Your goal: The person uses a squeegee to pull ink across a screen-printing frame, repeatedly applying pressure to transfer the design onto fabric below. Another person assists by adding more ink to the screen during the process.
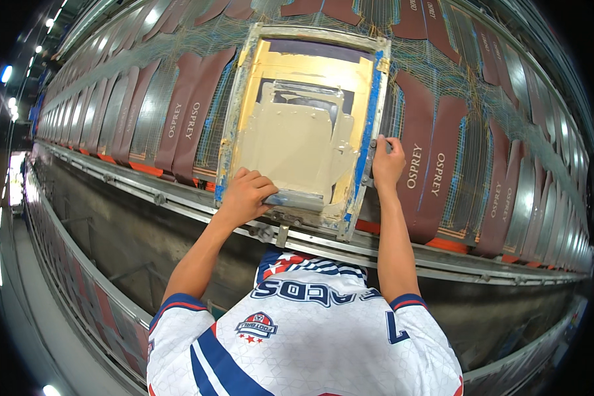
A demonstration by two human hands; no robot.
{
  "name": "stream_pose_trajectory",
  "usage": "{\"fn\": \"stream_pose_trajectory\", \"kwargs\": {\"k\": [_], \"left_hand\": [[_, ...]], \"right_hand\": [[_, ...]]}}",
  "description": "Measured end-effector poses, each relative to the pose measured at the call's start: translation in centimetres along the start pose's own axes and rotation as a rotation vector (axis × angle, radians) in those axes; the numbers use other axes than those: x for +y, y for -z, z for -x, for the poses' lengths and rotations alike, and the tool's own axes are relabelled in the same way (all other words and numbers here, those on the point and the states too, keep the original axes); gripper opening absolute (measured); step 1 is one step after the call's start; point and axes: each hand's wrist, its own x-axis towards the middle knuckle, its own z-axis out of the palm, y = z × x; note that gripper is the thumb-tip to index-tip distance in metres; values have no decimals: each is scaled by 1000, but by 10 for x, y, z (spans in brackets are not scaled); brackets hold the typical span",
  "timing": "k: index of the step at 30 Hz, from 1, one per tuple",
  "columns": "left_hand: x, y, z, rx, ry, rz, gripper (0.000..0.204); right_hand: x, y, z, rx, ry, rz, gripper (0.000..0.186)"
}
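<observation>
Screen-printing frame, lying flat on a long table of maroon panels. Left hand fingers curl tight over the squeegee at the frame's near edge; pale ink spreads just beyond the knuckles. Right hand fingers clamp the blue-taped side rail. The frame looks rigid and light, its mesh fragile and ink-slick: best held by the rails.

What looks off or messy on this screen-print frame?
Nothing is askew: the frame sits square on the panels. The mesh is smeared with beige ink and the blue tape edge is worn. The left hand grips the squeegee; the right hand holds the frame's side.
</observation>
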Motion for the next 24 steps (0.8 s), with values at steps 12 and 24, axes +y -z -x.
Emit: {"fn": "stream_pose_trajectory", "kwargs": {"k": [12,24], "left_hand": [[-34,-8,-2,-102,-305,-60,55],[-33,4,9,-412,-59,-63,42]], "right_hand": [[16,-8,-1,83,63,54,20],[-5,11,10,-266,-168,-456,31]]}}
